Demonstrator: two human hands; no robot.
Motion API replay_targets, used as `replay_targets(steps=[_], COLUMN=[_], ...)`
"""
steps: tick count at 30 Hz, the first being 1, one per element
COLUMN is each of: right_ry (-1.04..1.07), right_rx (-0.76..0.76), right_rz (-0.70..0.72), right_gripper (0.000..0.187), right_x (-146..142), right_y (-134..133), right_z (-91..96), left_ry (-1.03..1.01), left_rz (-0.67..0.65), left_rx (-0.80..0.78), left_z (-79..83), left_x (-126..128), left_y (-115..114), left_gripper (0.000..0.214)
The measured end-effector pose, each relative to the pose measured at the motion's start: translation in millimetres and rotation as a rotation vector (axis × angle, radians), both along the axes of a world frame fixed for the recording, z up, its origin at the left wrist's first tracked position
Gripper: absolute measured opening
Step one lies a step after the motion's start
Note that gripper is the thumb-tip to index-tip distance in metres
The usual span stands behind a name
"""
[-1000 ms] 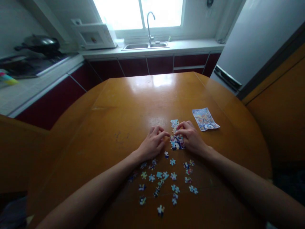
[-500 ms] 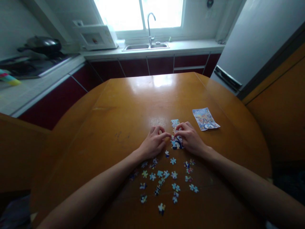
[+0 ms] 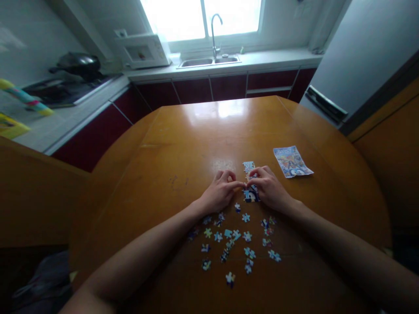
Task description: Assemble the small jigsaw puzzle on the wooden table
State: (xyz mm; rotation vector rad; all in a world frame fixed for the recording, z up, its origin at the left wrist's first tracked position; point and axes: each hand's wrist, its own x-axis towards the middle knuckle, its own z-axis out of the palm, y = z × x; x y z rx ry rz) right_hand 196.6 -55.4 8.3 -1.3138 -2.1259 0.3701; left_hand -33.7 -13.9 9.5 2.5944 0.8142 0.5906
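A narrow strip of joined jigsaw pieces (image 3: 249,167) lies on the round wooden table (image 3: 203,144). My left hand (image 3: 220,193) rests beside it with fingers curled, the forefinger tip pressed against the strip's left edge. My right hand (image 3: 269,187) lies over the strip's right side, fingers bent and pinching at it. Several loose puzzle pieces (image 3: 235,244) are scattered on the table between my forearms.
A small printed picture card (image 3: 292,161) lies to the right of the hands. Beyond the table run a counter with a sink (image 3: 209,62), a white microwave (image 3: 142,51) and a stove with a black pan (image 3: 78,64). A grey fridge (image 3: 360,56) stands at the right.
The view has shifted a little, so everything sits slightly further right. My left forefinger has closed in on the strip's edge; the hands otherwise stay in place.
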Motion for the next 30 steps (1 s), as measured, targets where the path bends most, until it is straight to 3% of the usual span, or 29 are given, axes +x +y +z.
replay_targets(steps=[30], right_ry=[0.025], right_rx=[-0.056], right_rz=[-0.053], right_gripper=[0.035], right_x=[-3.4], right_y=[-0.2], right_z=[-1.0], left_ry=[-0.001], left_rz=[0.02], left_rx=[0.013], left_z=[-0.9], left_x=[1.0], left_y=[1.4], left_gripper=[0.031])
